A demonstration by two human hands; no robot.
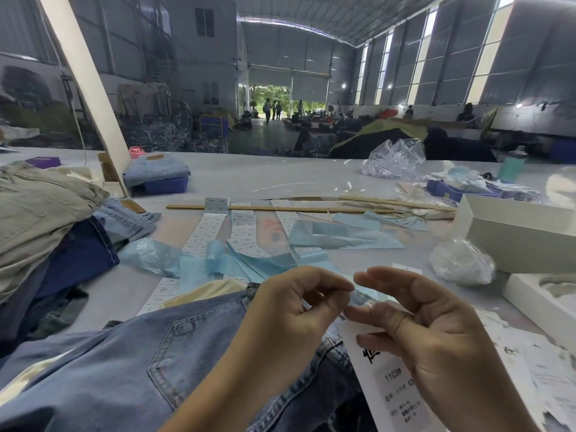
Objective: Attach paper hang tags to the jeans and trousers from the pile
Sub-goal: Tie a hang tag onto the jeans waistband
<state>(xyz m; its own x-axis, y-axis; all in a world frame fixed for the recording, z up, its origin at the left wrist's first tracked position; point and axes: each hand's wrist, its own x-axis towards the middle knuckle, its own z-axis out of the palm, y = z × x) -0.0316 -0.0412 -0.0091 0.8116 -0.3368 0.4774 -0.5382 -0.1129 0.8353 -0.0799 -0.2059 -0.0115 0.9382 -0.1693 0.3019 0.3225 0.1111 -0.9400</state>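
Threading the fastener looks like the step in hand: your left hand (pixel 299 294) pinches something fine between thumb and forefinger, too thin to make out, and your right hand (pixel 414 325) curls its fingers over the top of the tag (pixel 392 385), pinning it above the jeans (pixel 131 363). Keep both pinches close together over the waistband so the strand stays short and taut, and hold the tag's hole clear of your fingers; I judge a slack loop would snag the denim. The jeans lie across the near edge of the desk (pixel 249 179), right under your hands. To your left the pile (pixel 40 219) crowds in close, and to your right the white box (pixel 511 232) and a tray (pixel 542 300) stand near. Open room lies ahead, past the label strips (pixel 205 232) and blue film (pixel 339 235), so lift finished pairs forward.
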